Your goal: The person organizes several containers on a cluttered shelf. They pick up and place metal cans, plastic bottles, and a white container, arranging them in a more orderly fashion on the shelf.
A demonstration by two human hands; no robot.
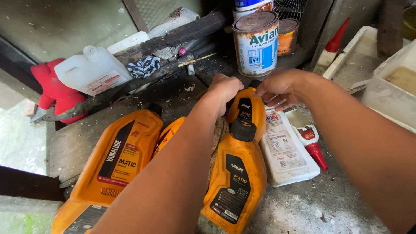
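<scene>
Head view of two bare hands at work on an upright orange oil bottle that stands at the back of a cluster of similar bottles on a dirty concrete ledge. The left hand is clenched around the bottle's shoulder, steadying it. The right hand has its fingers curled at the black cap; whether they grip the cap tightly cannot be told. A second orange bottle with a black cap stands just in front, touching the held one. A third, larger orange bottle lies tilted to the left, and a white flat bottle lies just right of the cluster, beside a small tube with a red nozzle. Behind stand a rusty-lidded paint can, a white plastic jug and a red cloth.

Judged from the grip, the step in hand is work at the cap: one hand braces, the other turns. A turn of the cap calls for a firm hold on the body, so that the neighbouring bottles are not knocked over.
</scene>
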